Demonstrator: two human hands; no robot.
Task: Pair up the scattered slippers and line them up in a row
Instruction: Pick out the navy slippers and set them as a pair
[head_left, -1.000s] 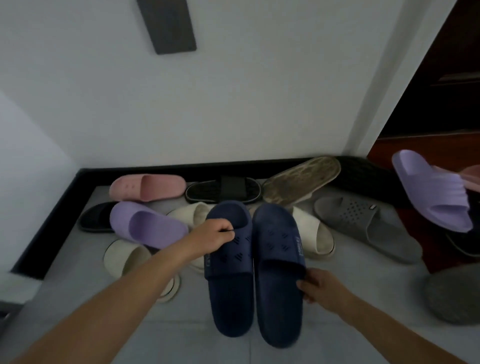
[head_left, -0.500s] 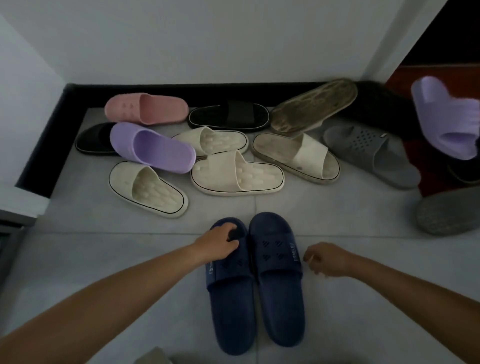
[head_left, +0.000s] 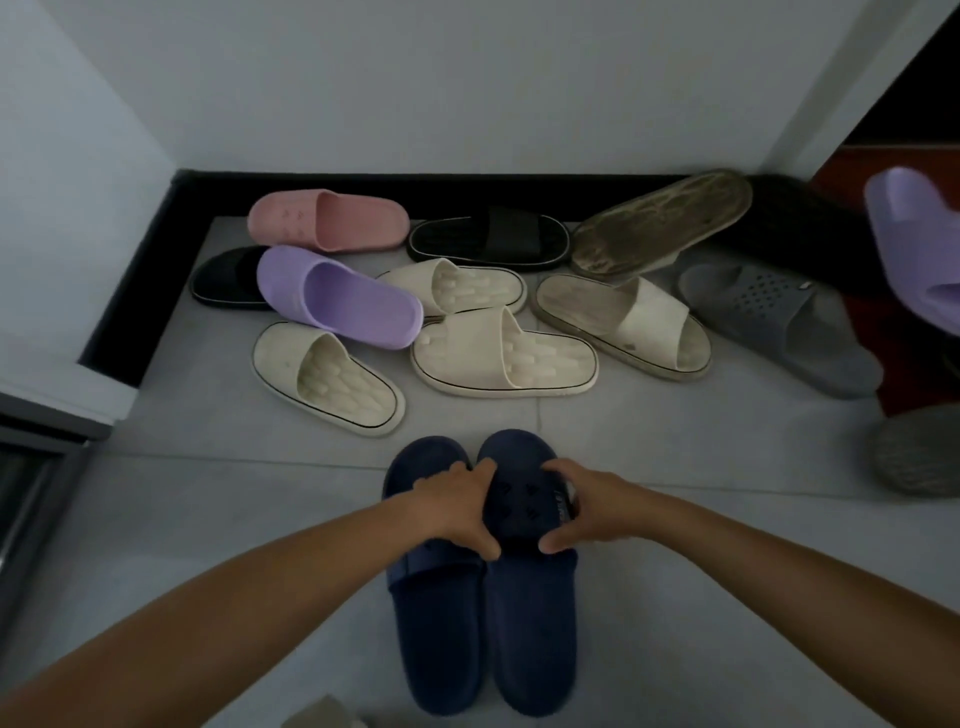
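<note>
Navy pair: left hand (head_left: 457, 509) curled over the strap of the left navy slipper (head_left: 436, 649), right hand (head_left: 587, 512) clamped on the strap of the right navy slipper (head_left: 535, 623). Both touch side by side, toes to the wall, mid-floor (head_left: 182, 519). Judged: one pair matched, row barely begun. Unsorted along the floor's back edge: black slipper (head_left: 223, 278), pink slipper (head_left: 327, 218), purple slipper (head_left: 343, 296), cream slippers (head_left: 504, 353), grey slipper (head_left: 779, 322); second purple slipper (head_left: 914, 244) at the right edge
</note>
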